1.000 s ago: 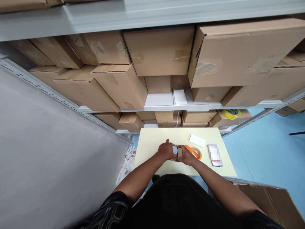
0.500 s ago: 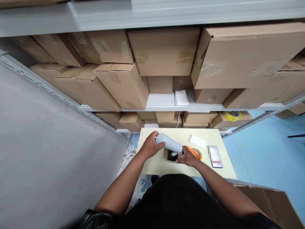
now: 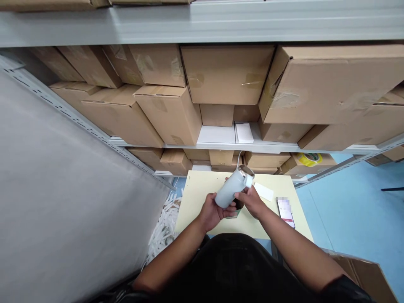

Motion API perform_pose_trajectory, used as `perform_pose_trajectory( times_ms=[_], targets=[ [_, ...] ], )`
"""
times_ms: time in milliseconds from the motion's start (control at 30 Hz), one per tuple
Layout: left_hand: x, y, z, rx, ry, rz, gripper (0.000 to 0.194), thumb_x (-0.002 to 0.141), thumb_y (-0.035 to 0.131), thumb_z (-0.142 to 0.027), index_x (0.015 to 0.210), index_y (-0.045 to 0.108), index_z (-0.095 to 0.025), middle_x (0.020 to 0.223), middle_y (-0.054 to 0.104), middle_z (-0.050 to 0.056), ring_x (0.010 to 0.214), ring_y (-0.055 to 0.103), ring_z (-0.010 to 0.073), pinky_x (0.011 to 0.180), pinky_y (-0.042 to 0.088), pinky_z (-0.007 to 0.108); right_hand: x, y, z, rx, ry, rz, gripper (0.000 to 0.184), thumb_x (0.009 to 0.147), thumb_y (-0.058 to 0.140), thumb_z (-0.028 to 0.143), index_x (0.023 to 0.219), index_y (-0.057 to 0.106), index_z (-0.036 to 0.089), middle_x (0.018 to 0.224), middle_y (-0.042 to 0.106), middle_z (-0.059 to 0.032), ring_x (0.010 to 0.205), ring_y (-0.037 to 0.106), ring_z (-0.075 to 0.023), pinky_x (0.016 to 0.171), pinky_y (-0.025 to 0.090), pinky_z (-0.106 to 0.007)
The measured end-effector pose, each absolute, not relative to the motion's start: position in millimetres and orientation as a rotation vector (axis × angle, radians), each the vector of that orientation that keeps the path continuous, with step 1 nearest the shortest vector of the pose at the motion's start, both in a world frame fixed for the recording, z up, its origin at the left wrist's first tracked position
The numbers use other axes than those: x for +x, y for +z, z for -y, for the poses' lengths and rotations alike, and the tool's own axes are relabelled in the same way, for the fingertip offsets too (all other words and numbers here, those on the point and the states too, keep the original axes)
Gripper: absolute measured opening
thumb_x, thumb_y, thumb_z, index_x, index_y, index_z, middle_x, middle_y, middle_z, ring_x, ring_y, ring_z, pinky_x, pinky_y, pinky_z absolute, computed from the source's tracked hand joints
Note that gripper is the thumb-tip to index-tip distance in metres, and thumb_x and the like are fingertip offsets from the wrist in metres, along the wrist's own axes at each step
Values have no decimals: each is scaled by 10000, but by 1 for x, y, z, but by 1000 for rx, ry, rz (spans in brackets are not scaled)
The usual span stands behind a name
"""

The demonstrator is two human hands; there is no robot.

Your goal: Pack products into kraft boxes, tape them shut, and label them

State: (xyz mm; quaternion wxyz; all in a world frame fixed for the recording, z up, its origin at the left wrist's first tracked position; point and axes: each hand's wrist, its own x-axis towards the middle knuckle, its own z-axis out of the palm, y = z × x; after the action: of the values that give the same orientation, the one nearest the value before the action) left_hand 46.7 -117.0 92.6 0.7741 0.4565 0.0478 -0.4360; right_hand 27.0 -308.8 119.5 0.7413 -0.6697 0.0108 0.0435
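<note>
A pale blue-grey bottle (image 3: 231,189) is tilted above the table, its lid end with a loop pointing up and away to the right. Around its lower end my left hand (image 3: 212,213) is closed, fingers under the base. My right hand (image 3: 251,201) grips the bottle's right side near the upper part. Beneath the bottle, a small open cardboard box (image 3: 239,205) shows only in part, the rest hidden by the bottle and hands.
On the pale yellow table (image 3: 192,198) lie a white card or small box (image 3: 264,192) and a phone (image 3: 286,214). Shelves beyond hold cardboard boxes (image 3: 229,75) and a yellow tape roll (image 3: 309,159). White paper strips (image 3: 162,227) cover the floor at left; an open carton (image 3: 362,273) stands lower right.
The bottle has turned from lying over the box to lid-end up. My left hand has shifted from its upper end to its base, and my right hand has moved onto the bottle.
</note>
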Motion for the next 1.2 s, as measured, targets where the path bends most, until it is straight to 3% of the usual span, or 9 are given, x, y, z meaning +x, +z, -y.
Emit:
perform_pose_trajectory(
  times_ms=[133, 300, 433, 533, 667, 800, 1000, 1100, 1200],
  targets=[
    [41, 90, 127, 1103, -857, 33, 620, 920, 525, -682, 1230, 594, -149, 1219, 692, 191, 1052, 698, 317, 894, 569, 474, 38, 127, 310, -1395, -59, -150, 581, 754, 788, 546, 1190, 574, 227, 1042, 715, -65, 939, 665, -252, 816, 556, -375],
    [48, 100, 135, 1262, -473, 224, 712, 700, 897, -481, 1247, 523, -220, 1293, 610, 110, 1135, 623, 266, 928, 542, 385, 50, 130, 310, -1398, -186, -220, 599, 672, 873, 542, 1104, 573, 256, 939, 697, -23, 866, 634, -230, 745, 536, -342],
    [42, 106, 141, 1178, -541, 203, 615, 784, 797, -501, 1259, 539, -208, 1169, 656, 96, 988, 665, 253, 828, 555, 383, 52, 141, 311, -1297, -129, -155, 498, 791, 732, 629, 1103, 615, 258, 936, 722, -37, 856, 664, -249, 739, 540, -363],
    [35, 104, 142, 1034, -726, 201, 662, 784, 752, -573, 1277, 554, -179, 1092, 686, 121, 925, 699, 286, 775, 555, 407, 48, 152, 316, -1142, 50, -126, 522, 830, 622, 656, 1137, 652, 235, 936, 756, -76, 857, 708, -303, 731, 560, -421],
    [30, 104, 143, 1024, -784, 221, 698, 765, 761, -634, 1248, 592, -159, 1121, 689, 137, 975, 678, 288, 816, 529, 392, 41, 156, 315, -1092, 73, -156, 514, 797, 718, 578, 1177, 636, 241, 973, 767, -75, 844, 730, -299, 734, 580, -423],
    [26, 112, 146, 1174, -570, 248, 719, 706, 884, -516, 1268, 565, -200, 1209, 662, 97, 1056, 619, 255, 873, 495, 345, 36, 152, 310, -1185, -122, -220, 629, 701, 877, 486, 1220, 590, 276, 1035, 749, -36, 893, 714, -252, 785, 583, -370],
    [19, 114, 142, 1086, -742, 255, 677, 773, 786, -629, 1217, 610, -149, 1085, 682, 113, 966, 647, 268, 819, 497, 365, 28, 155, 318, -985, 144, -63, 547, 777, 691, 604, 1178, 630, 238, 1049, 755, -96, 935, 730, -327, 762, 596, -453],
    [15, 111, 143, 1113, -739, 298, 733, 791, 753, -673, 1277, 599, -147, 1109, 677, 119, 995, 635, 268, 832, 488, 359, 26, 159, 318, -994, 111, -118, 501, 758, 741, 524, 1149, 635, 230, 1033, 758, -90, 906, 727, -310, 756, 594, -436],
    [13, 112, 146, 1212, -615, 284, 797, 719, 866, -568, 1346, 541, -199, 1188, 659, 97, 1033, 616, 255, 859, 487, 349, 25, 161, 311, -1107, -97, -215, 562, 702, 860, 456, 1169, 618, 260, 1033, 749, -51, 909, 707, -264, 763, 579, -370]
  ],
)
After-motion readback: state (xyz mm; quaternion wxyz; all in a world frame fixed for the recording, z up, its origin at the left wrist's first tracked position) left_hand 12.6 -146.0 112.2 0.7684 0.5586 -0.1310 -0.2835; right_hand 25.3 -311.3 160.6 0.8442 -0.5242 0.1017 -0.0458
